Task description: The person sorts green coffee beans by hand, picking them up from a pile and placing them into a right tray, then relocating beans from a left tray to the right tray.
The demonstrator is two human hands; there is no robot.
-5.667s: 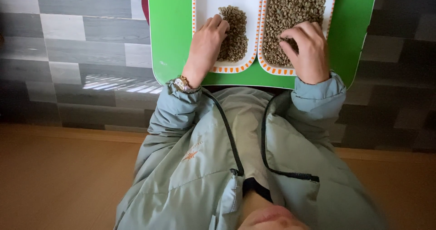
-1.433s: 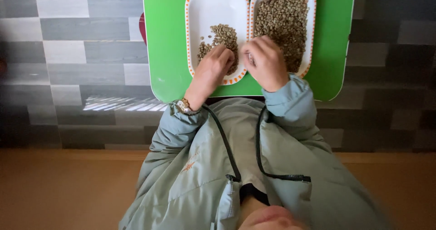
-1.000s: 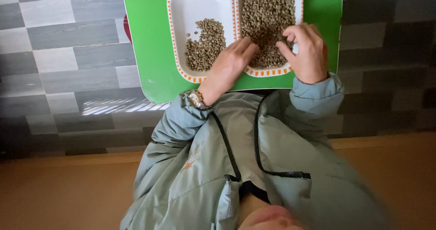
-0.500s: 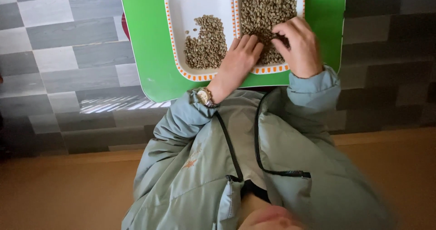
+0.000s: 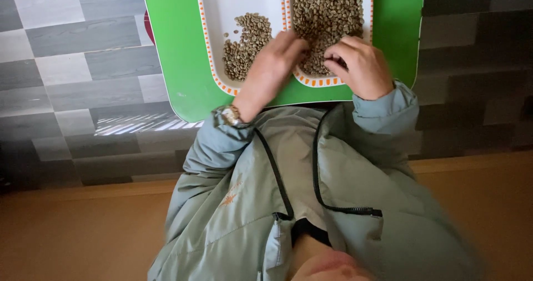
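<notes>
Green plastic fills the top of the head view: a tray (image 5: 183,64) resting on a surface of grey wood-look planks (image 5: 72,75). Two white dishes with orange-dashed rims lie side by side on it, touching along their long edges. The left dish (image 5: 239,0) is mostly bare white, with a small heap of pale green beans (image 5: 247,45) gathered in its near half and a few loose ones beside the heap. The right dish (image 5: 327,81) is covered almost wholly with the same kind of beans (image 5: 327,9).

The left hand (image 5: 272,64) reaches across the near rim of the left dish, its fingers (image 5: 291,42) lying close together and stretching over the shared edge onto the fuller pile; it is blurred, so I cannot tell whether it pinches a bean. A metal wristwatch (image 5: 227,115) sits on that wrist. The right hand (image 5: 358,64) rests at the near end of the right dish, fingers curled with thumb and fingertips drawn together on the beans; whether one is caught between them cannot be told.

Pale blue-green jacket sleeves and a chest with a dark zip (image 5: 277,175) fill the lower half.
</notes>
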